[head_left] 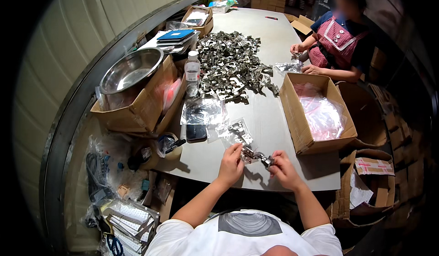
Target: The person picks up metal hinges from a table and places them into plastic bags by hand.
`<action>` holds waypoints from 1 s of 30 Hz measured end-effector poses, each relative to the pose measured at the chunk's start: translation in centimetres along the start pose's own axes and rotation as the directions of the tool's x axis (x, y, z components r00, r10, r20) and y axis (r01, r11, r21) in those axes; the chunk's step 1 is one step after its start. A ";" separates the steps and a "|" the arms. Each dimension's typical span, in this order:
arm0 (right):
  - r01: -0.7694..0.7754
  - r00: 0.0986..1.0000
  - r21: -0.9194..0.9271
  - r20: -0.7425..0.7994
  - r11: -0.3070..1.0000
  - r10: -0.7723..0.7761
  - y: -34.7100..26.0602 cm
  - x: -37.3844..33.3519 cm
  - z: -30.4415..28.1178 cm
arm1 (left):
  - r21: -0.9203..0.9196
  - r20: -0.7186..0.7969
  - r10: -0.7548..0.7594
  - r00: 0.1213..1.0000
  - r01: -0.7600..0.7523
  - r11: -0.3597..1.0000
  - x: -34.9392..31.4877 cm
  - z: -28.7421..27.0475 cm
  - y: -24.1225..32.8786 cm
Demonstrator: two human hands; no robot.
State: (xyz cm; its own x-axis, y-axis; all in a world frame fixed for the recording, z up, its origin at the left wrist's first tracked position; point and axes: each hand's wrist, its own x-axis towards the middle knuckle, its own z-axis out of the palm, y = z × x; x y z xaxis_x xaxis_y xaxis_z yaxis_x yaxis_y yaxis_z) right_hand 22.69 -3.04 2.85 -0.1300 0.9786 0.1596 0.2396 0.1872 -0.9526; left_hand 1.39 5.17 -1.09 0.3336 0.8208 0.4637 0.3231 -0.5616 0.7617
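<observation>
My left hand (232, 165) is closed with its fingertips pinching the edge of a clear plastic bag (249, 139) near the table's front edge. Shiny metal hinge pieces (238, 129) show in the bag. My right hand (286, 171) is closed on the end of a metal cabinet hinge (265, 160), whose other end reaches to the bag's mouth beside my left fingers. Whether that end is inside the bag, I cannot tell. A large heap of loose metal hinges (233, 64) covers the table farther off.
A dark phone (196, 132) lies by flat clear bags (203, 111) and a plastic bottle (192, 68). A steel bowl (132, 71) rests on a left-hand carton (132, 114). At right, a carton (299, 128) holds clear bags; beyond it a co-worker (338, 41) handles hinges.
</observation>
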 end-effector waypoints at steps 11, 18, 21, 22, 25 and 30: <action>-0.121 0.875 0.943 -0.046 0.309 0.481 1.3 2.1 5.9 | 0.208 0.184 0.232 0.955 -0.268 0.941 2.8 -1.6 3.5; 0.085 0.902 -0.607 -0.290 0.790 -0.320 0.2 3.8 6.0 | 0.314 0.095 0.289 0.953 -0.304 0.899 1.8 -2.6 2.5; 0.187 0.830 -0.877 -0.101 0.443 -0.549 0.5 3.8 6.1 | 0.249 0.102 0.339 0.935 -0.354 0.901 0.6 -1.7 2.4; 0.249 0.786 -0.905 -0.019 0.345 -0.617 1.7 4.0 5.8 | 0.220 0.108 0.331 0.937 -0.347 0.912 0.2 -1.4 2.5; 0.371 0.641 -0.882 0.018 0.290 -0.768 2.8 4.3 5.1 | 0.154 0.119 0.337 0.934 -0.353 0.923 -0.7 -1.3 2.7; 0.085 0.872 -0.996 0.069 0.009 -0.484 3.1 5.2 6.2 | 0.160 0.193 0.253 0.948 -0.285 0.945 -2.2 -1.4 2.8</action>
State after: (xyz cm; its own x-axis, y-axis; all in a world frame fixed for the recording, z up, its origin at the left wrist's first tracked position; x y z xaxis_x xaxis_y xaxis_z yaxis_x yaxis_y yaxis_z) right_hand 16.75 2.14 -0.88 -0.2962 0.7567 0.5828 0.9499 0.1698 0.2623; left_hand 0.28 2.00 0.67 0.5687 0.6158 0.5453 0.3518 -0.7813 0.5155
